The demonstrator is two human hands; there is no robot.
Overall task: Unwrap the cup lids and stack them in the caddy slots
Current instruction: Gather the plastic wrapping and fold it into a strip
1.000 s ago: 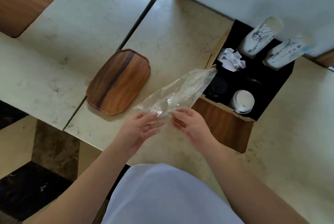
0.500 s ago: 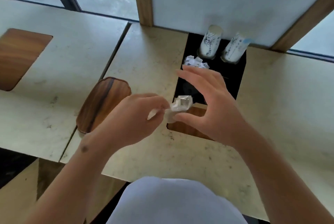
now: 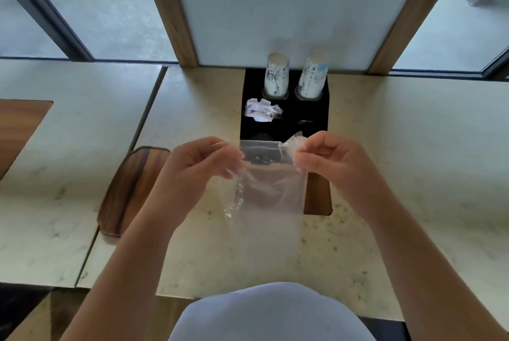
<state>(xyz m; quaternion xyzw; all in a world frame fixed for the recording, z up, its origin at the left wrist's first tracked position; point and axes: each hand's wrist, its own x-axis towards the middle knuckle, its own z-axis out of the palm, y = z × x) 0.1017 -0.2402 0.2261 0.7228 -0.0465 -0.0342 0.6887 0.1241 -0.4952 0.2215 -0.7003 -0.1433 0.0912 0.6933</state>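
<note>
- Pale marbled worktop (image 3: 385,175), seamed on the left, butted against a white wall panel at its far edge.
- Black caddy (image 3: 325,109) sunk into worktop at far edge, centre; wooden front wall partly visible at near right corner.
- Clear plastic wrapper (image 3: 271,189) held up flat over the caddy's near edge, hanging toward the worktop's near side; no lids discernible inside.
- Wooden tray (image 3: 129,189) lying flat left of caddy, across the worktop seam.
- Left hand (image 3: 198,167), fingers curled, pinching wrapper's upper left corner.
- Right hand (image 3: 333,161), fingers curled, pinching bunched upper right corner of wrapper.
- Two printed paper cup stacks (image 3: 276,76) standing side by side in the caddy's far slots, against the wall panel.
- Crumpled white paper (image 3: 263,110) in the middle left slot.
- Dark round lid (image 3: 260,136) faintly visible in the near left slot, just beyond wrapper's top edge.
</note>
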